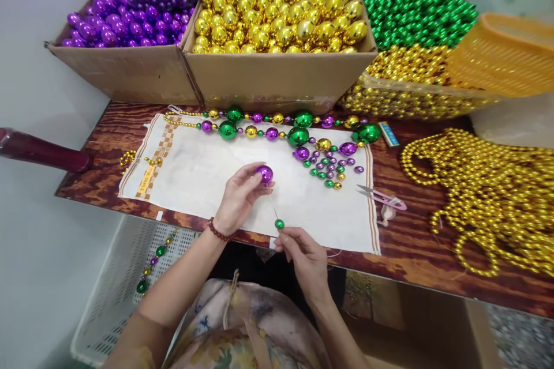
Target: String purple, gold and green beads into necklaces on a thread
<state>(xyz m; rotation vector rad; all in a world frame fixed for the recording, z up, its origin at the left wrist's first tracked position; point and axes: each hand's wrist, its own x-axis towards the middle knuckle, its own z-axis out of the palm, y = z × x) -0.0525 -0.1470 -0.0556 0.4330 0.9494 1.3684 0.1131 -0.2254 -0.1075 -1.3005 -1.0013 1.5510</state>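
Note:
Between the thumb and fingers of my left hand (240, 193) is a large shiny purple bead (265, 176). My right hand (305, 256), lower and to the right, is closed in a pinch just below a small green bead (279, 223). A thin needle or stiff thread (274, 207) runs from the green bead up toward the purple one. Exactly what the right fingertips grip is hard to see. Both hands are over the front edge of a white towel (208, 179). Small loose purple, green and gold beads (331, 167) lie to the right of my left hand.
A beaded necklace (277, 127) stretches along the towel's back edge. Pink-handled scissors (385, 197) and gold bead strands (489, 202) lie to the right. Boxes of purple (125, 66) and gold beads (277, 78) stand behind. A white basket (101, 294) sits below the table, left.

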